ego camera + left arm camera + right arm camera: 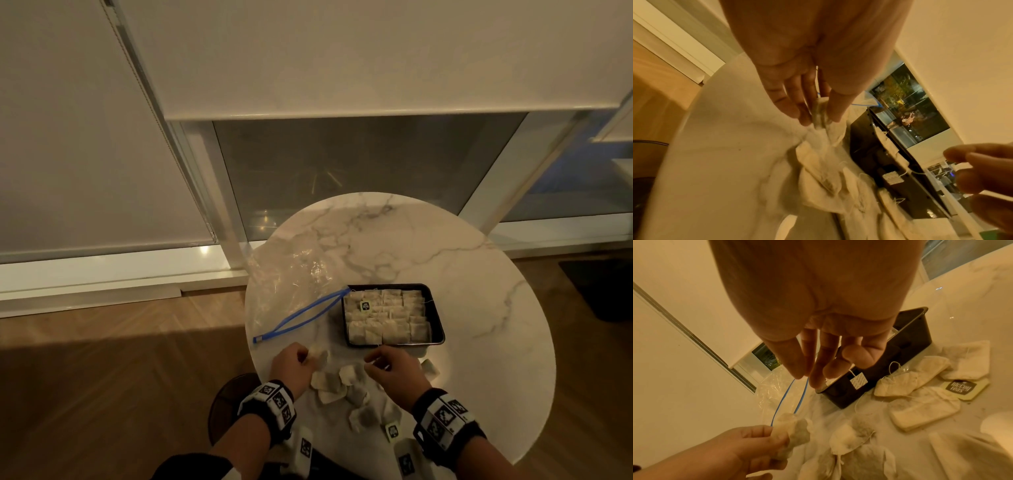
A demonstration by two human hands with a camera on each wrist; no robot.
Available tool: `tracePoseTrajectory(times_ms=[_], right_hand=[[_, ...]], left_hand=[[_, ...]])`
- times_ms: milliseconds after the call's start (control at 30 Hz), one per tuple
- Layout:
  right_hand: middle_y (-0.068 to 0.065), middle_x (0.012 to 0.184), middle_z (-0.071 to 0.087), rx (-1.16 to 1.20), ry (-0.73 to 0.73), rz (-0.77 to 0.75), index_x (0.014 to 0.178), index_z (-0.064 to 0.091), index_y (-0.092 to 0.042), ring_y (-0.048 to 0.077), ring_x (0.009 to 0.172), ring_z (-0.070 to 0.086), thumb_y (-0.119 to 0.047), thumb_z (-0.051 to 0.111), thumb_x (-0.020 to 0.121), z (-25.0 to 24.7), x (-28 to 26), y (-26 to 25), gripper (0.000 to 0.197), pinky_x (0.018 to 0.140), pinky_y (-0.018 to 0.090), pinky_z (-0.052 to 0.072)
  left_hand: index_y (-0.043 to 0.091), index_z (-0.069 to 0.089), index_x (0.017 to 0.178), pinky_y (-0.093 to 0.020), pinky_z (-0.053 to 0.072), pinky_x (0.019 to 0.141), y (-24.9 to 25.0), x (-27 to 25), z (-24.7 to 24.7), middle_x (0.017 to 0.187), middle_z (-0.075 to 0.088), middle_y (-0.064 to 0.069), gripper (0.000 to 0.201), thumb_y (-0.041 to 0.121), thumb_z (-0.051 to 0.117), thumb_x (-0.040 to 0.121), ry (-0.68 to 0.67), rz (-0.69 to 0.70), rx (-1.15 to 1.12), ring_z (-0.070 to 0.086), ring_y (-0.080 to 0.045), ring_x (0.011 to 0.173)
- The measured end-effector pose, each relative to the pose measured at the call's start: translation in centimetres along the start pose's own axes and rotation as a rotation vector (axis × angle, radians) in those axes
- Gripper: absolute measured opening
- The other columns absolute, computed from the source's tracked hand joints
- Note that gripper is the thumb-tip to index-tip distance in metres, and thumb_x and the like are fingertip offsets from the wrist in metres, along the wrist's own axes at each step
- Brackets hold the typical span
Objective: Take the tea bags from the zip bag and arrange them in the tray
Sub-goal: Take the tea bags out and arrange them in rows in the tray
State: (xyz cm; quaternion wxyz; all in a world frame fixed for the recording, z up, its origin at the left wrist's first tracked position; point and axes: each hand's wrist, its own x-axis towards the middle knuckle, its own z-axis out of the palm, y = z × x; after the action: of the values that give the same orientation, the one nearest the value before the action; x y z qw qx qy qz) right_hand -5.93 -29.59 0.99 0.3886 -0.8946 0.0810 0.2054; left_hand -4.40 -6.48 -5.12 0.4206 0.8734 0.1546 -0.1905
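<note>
Round and marble-topped, the table stands on a wooden floor before a window with lowered blinds. From the head view, one black tray sits mid-table, packed with tea bags in about four overlapping rows; an exact count cannot be made. One clear zip bag with a blue seal lies flat and open just left of the tray, apparently emptied. Roughly ten loose tea bags are heaped on the near edge, probably tipped out for easy reach. The left hand and right hand hover over this heap.

From the left wrist view, the left hand's fingers and thumb pinch one tea bag, lifting it off the pile, likely to carry it to the tray. The right hand enters at the right edge, fingers curled.

From the right wrist view, the right hand's thumb and fingertips are drawn together above the tray's near corner; whether they pinch a string cannot be told. One paper tag dangles over the tray wall. One branded tag lies among the loose bags.
</note>
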Motion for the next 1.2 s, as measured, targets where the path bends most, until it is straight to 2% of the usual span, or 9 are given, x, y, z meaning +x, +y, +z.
tracePoseTrajectory(times_ms=[133, 300, 467, 633, 733, 833, 967, 1100, 1200], right_hand=[[-0.012, 0.087, 0.066, 0.028, 0.013, -0.009, 0.092, 0.067, -0.036, 0.002, 0.079, 0.061, -0.037, 0.067, 0.088, 0.5, -0.4, -1.2, 0.004, 0.070, 0.019, 0.050], [-0.011, 0.087, 0.067, 0.228, 0.039, -0.033, 0.104, 0.067, -0.035, 0.004, 0.080, 0.063, -0.039, 0.066, 0.090, 0.8, -0.4, -2.6, 0.015, 0.064, 0.020, 0.049], [-0.011, 0.070, 0.068, 0.358, 0.102, -0.086, 0.088, 0.071, -0.027, 0.002, 0.068, 0.063, -0.031, 0.067, 0.090, 0.2, -0.1, -3.4, 0.006, 0.057, 0.016, 0.046], [-0.005, 0.080, 0.072, 0.382, 0.125, -0.137, 0.084, 0.072, -0.023, 0.006, 0.072, 0.066, -0.025, 0.071, 0.088, -1.0, 0.1, -3.7, 0.004, 0.066, 0.019, 0.050], [-0.003, 0.078, 0.072, 0.405, 0.105, -0.156, 0.081, 0.073, -0.021, 0.006, 0.070, 0.067, -0.021, 0.072, 0.086, -1.9, 0.1, -3.8, 0.005, 0.064, 0.017, 0.050], [-0.001, 0.078, 0.072, 0.402, 0.041, -0.200, 0.079, 0.073, -0.019, 0.011, 0.073, 0.068, -0.021, 0.074, 0.084, -3.0, -0.4, -4.0, 0.006, 0.066, 0.019, 0.052], [0.001, 0.071, 0.070, 0.423, -0.051, -0.224, 0.076, 0.072, -0.010, 0.010, 0.066, 0.064, -0.012, 0.074, 0.084, -4.7, -1.0, -3.7, 0.008, 0.062, 0.019, 0.050], [-0.004, 0.072, 0.068, 0.186, 0.187, -0.093, 0.072, 0.071, -0.022, 0.006, 0.068, 0.063, -0.027, 0.072, 0.086, -6.2, -0.7, -2.0, 0.015, 0.062, 0.017, 0.048], [-0.008, 0.075, 0.068, 0.062, 0.099, -0.087, 0.075, 0.069, -0.027, 0.002, 0.072, 0.063, -0.031, 0.071, 0.087, -6.6, -1.1, -1.3, 0.012, 0.060, 0.011, 0.044]], left_hand=[[0.025, 0.065, 0.091, -0.021, 0.051, 0.069, 1.1, -0.7, -1.0, 0.087, 0.070, 0.008, 0.014, 0.035, 0.073, 0.088, -0.023, 0.072, -0.172, 0.066, -0.006, 0.078], [0.011, 0.065, 0.111, -0.022, 0.055, 0.066, 3.7, -2.3, -2.0, 0.101, 0.074, -0.009, 0.018, 0.015, 0.068, 0.093, -0.178, 0.117, -0.490, 0.074, -0.018, 0.086], [0.018, 0.066, 0.113, -0.027, 0.059, 0.073, 6.0, -3.8, -2.8, 0.104, 0.073, -0.006, 0.020, 0.014, 0.068, 0.093, -0.210, 0.140, -0.594, 0.074, -0.019, 0.089], [0.021, 0.066, 0.114, -0.028, 0.058, 0.073, 7.3, -4.7, -3.1, 0.106, 0.073, -0.006, 0.023, 0.013, 0.069, 0.093, -0.211, 0.162, -0.620, 0.073, -0.021, 0.090], [0.023, 0.067, 0.111, -0.027, 0.056, 0.071, 8.1, -5.2, -3.1, 0.106, 0.073, -0.003, 0.016, 0.024, 0.066, 0.095, -0.209, 0.148, -0.599, 0.071, -0.018, 0.089], [0.021, 0.070, 0.106, -0.030, 0.054, 0.073, 8.9, -5.5, -2.8, 0.101, 0.074, -0.006, 0.020, 0.036, 0.059, 0.098, -0.183, 0.109, -0.587, 0.068, -0.016, 0.086], [0.021, 0.072, 0.103, -0.035, 0.056, 0.082, 10.0, -5.8, -1.9, 0.096, 0.075, -0.001, 0.018, 0.033, 0.058, 0.099, -0.096, 0.121, -0.632, 0.069, -0.020, 0.095], [0.015, 0.072, 0.091, -0.027, 0.050, 0.073, 10.3, -5.5, -1.6, 0.090, 0.070, -0.010, 0.019, 0.027, 0.059, 0.098, 0.092, 0.125, -0.613, 0.063, -0.016, 0.083], [0.014, 0.072, 0.089, -0.027, 0.051, 0.074, 10.9, -5.7, -1.5, 0.088, 0.070, -0.006, 0.018, 0.024, 0.060, 0.098, 0.101, 0.123, -0.606, 0.062, -0.015, 0.083]])
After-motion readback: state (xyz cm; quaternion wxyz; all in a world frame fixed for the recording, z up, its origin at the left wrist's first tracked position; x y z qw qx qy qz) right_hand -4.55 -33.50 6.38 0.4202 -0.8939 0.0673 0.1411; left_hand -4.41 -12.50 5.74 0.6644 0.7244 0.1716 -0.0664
